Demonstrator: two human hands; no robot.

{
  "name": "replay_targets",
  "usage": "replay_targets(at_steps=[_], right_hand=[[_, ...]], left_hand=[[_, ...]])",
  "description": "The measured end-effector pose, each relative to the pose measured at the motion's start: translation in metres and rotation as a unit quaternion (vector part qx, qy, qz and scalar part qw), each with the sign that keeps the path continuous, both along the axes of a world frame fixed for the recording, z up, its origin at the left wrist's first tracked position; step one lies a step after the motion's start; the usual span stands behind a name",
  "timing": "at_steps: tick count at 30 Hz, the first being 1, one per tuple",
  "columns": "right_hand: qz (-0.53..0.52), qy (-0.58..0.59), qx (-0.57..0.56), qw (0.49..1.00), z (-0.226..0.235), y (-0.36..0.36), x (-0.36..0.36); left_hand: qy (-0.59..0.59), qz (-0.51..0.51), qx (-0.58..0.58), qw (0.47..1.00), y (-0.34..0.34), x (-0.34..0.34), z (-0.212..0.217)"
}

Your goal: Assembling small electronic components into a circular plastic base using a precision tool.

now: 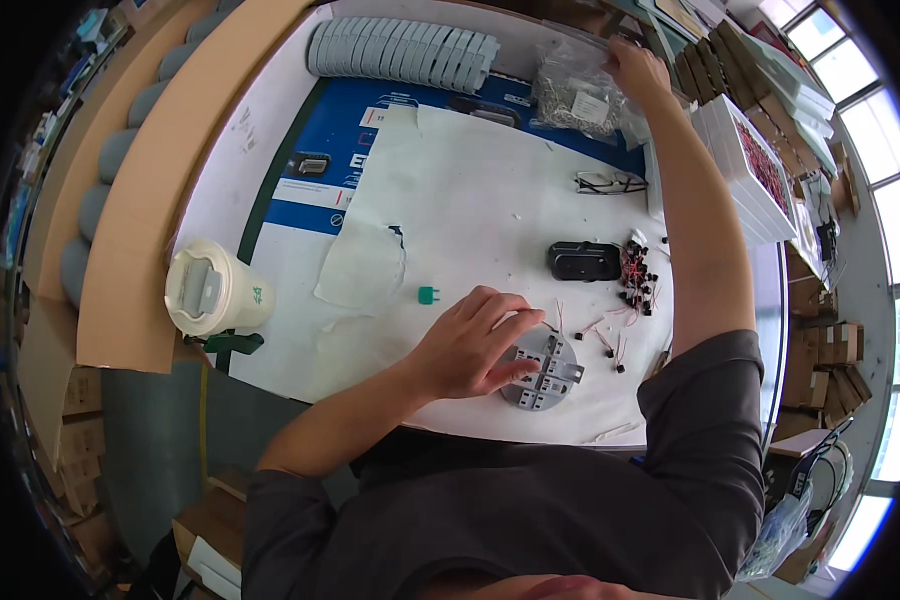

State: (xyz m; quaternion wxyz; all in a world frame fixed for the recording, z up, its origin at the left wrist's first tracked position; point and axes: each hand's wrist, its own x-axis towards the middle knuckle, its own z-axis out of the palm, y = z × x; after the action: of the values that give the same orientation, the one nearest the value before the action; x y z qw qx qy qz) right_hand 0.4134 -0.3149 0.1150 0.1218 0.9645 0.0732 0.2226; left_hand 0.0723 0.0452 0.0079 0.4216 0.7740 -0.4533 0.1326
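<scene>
The left hand (467,345) presses curled fingers on a round grey metal socket plate (543,372) lying flat at the white table's (470,200) near edge, no long axis evident. The right hand (638,68), far right, pinches a clear plastic bag of small parts (580,95).

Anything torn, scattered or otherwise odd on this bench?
The white paper sheet covering the table is torn, with a ragged flap at its left edge. Small red-wired parts lie scattered loose right of the black case. Nothing spilled.
</scene>
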Motion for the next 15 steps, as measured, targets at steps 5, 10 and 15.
replay_targets(at_steps=[5, 10, 15], right_hand=[[0.092, -0.037, 0.024, 0.995, 0.007, 0.008, -0.012], [0.167, -0.002, 0.231, 0.959, 0.090, 0.062, -0.086], [0.269, -0.037, 0.592, 0.759, 0.170, 0.066, -0.118]], left_hand=[[0.021, 0.019, -0.013, 1.000, 0.007, 0.001, 0.004], [0.015, 0.072, -0.042, 0.996, 0.021, 0.013, 0.016], [0.088, 0.169, -0.248, 0.950, 0.033, 0.053, 0.064]])
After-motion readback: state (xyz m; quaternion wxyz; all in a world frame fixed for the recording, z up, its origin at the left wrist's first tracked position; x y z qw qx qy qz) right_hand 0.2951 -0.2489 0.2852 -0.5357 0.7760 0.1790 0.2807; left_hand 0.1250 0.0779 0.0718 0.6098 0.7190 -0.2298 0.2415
